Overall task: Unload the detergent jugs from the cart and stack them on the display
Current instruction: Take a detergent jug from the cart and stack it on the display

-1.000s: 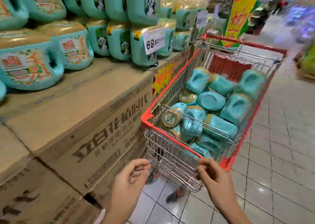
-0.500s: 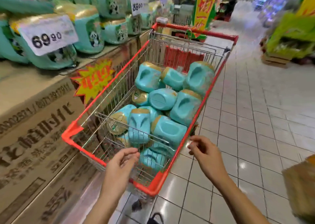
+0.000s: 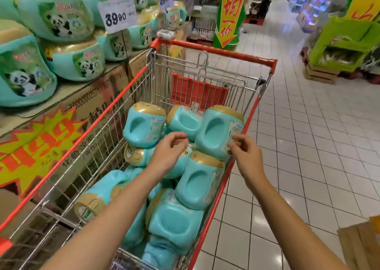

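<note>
Near me, two bare forearms reach over the cart point(image 3: 222, 54), a wire basket with red plastic rims. The left hand point(image 3: 169, 147) and right hand point(image 3: 245, 151) hover apart above the load, fingers loosely curled, gripping nothing. The jugs point(image 3: 198, 184) lie heaped inside the cart. They are squat, smooth teal plastic with oval grip hollows and gold caps. On the left, panda-label jugs point(image 3: 67, 22) sit on brown cardboard boxes point(image 3: 96, 99). A white price tag point(image 3: 117, 14) reads 39.90. Farther off hangs a yellow banner point(image 3: 230, 12) with red characters.
</note>
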Motion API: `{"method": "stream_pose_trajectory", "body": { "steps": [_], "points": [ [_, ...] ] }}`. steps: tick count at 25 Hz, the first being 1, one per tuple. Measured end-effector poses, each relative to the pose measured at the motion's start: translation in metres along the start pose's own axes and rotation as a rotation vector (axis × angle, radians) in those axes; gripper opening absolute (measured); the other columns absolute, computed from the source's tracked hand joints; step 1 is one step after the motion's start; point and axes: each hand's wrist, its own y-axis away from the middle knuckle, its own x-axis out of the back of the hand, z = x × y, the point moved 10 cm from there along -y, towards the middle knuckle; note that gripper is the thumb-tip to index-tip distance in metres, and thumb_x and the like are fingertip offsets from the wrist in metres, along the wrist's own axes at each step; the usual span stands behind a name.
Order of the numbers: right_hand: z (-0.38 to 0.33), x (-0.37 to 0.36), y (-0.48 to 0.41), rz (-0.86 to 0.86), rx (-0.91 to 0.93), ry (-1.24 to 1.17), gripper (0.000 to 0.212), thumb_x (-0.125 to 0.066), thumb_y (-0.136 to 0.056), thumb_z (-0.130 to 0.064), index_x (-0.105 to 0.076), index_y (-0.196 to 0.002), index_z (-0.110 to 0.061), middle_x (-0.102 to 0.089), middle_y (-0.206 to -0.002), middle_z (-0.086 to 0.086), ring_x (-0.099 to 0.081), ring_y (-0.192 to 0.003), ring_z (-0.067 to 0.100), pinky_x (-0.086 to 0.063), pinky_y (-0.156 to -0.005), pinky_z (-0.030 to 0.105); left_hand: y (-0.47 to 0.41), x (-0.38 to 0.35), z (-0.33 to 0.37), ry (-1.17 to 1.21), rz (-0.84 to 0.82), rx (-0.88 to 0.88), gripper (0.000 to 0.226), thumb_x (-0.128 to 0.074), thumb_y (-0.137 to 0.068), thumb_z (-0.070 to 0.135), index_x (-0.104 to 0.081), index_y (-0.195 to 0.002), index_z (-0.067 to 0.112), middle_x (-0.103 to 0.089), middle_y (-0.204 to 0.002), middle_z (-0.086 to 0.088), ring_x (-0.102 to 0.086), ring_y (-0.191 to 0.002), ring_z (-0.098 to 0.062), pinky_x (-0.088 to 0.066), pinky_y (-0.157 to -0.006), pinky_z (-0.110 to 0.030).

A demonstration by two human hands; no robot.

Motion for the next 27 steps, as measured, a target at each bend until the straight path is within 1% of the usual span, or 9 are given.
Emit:
{"method": "stream_pose_trajectory", "body": {
  "steps": [2, 6, 9, 13, 17, 19, 22, 25, 27],
  "points": [
    [0.008, 0.001, -0.03, 0.021, -0.009, -0.033, 0.019, -0.059, -0.09, -0.006, -0.061, -0.098, -0.023, -0.066, -0.086, 0.003, -0.065, -0.082, 0.022, -0.054, -0.082, 0.042, -0.043, -0.031, -0.001, -0.045, -0.055, -0.003, 0.038, -0.065, -0.091, 0.018, -0.056, -0.127, 0.018, -0.06, -0.122, 0.0, -0.056, -0.109, -0.011, -0.045, -0.084, -0.015],
    [0.023, 0.005, -0.082, 0.041, -0.006, -0.066, 0.019, -0.06, -0.089, -0.008, -0.062, -0.101, -0.022, -0.063, -0.079, -0.003, -0.06, -0.075, 0.011, -0.054, -0.078, 0.036, -0.105, -0.074, -0.023, -0.09, -0.052, 0.088, 0.062, -0.067, -0.09, 0.026, -0.038, -0.145, 0.021, -0.048, -0.132, 0.001, -0.049, -0.121, -0.016, -0.04, -0.106, -0.035],
    [0.03, 0.003, -0.104, 0.008, -0.007, -0.077, 0.021, -0.059, -0.091, -0.008, -0.06, -0.095, -0.028, -0.06, -0.08, 0.006, -0.057, -0.074, 0.016, -0.054, -0.08, 0.046, -0.123, -0.094, -0.048, 0.009, -0.048, 0.158, 0.052, -0.07, -0.084, 0.038, -0.053, -0.131, 0.026, -0.064, -0.122, -0.001, -0.062, -0.111, -0.021, -0.049, -0.099, -0.042],
    [0.035, 0.001, -0.113, -0.055, -0.02, -0.103, 0.023, -0.06, -0.091, -0.007, -0.06, -0.105, -0.025, -0.063, -0.081, -0.003, -0.06, -0.073, 0.007, -0.055, -0.077, 0.037, -0.13, -0.092, -0.063, 0.206, 0.009, 0.213, 0.027, -0.072, -0.074, 0.041, -0.069, -0.098, 0.028, -0.075, -0.098, 0.002, -0.07, -0.096, -0.024, -0.055, -0.086, -0.037],
    [0.033, -0.014, -0.107, -0.193, -0.039, -0.031, 0.04, -0.062, -0.085, -0.003, -0.053, -0.113, -0.031, -0.058, -0.106, -0.003, -0.059, -0.087, 0.009, -0.051, -0.075, 0.025, -0.117, -0.075, -0.061, 0.364, 0.174, 0.221, 0.036, -0.074, -0.069, 0.037, -0.073, -0.1, 0.017, -0.075, -0.102, -0.011, -0.069, -0.099, -0.031, -0.053, -0.093, -0.047],
    [0.023, -0.028, -0.102, -0.291, -0.017, -0.012, 0.05, -0.064, -0.084, -0.005, -0.047, -0.12, -0.035, -0.053, -0.119, -0.006, -0.056, -0.104, 0.006, -0.052, -0.084, 0.027, -0.101, -0.058, -0.061, 0.535, 0.275, 0.235, 0.041, -0.079, -0.071, 0.036, -0.072, -0.104, 0.012, -0.074, -0.104, -0.01, -0.068, -0.099, -0.031, -0.054, -0.089, -0.045],
    [0.0, -0.044, -0.093, -0.404, 0.027, -0.003, 0.058, -0.07, -0.084, -0.018, -0.043, -0.133, -0.033, -0.052, -0.125, -0.014, -0.052, -0.117, 0.011, -0.048, -0.098, 0.035, -0.072, -0.027, -0.054, 0.737, 0.397, 0.219, 0.044, -0.069, -0.076, 0.037, -0.069, -0.111, 0.011, -0.07, -0.11, -0.015, -0.064, -0.101, -0.029, -0.05, -0.093, -0.048],
    [-0.03, -0.058, -0.081, -0.494, 0.145, 0.043, 0.065, -0.073, -0.082, -0.029, -0.039, -0.137, -0.036, -0.047, -0.132, -0.015, -0.048, -0.123, 0.009, -0.042, -0.102, 0.032, -0.039, -0.001, -0.038, 0.819, 0.45, 0.165, 0.032, -0.064, -0.079, 0.033, -0.073, -0.103, 0.014, -0.072, -0.105, -0.013, -0.067, -0.099, -0.027, -0.054, -0.09, -0.044],
    [-0.05, -0.066, -0.07, -0.55, 0.196, 0.034, 0.06, -0.073, -0.082, -0.029, -0.042, -0.132, -0.04, -0.049, -0.128, -0.02, -0.048, -0.116, -0.005, -0.042, -0.095, 0.019, -0.015, 0.011, -0.031, 0.829, 0.492, 0.154, 0.027, -0.063, -0.078, 0.034, -0.078, -0.091, 0.017, -0.075, -0.097, -0.01, -0.07, -0.092, -0.024, -0.057, -0.084, -0.041]
  ]
}}
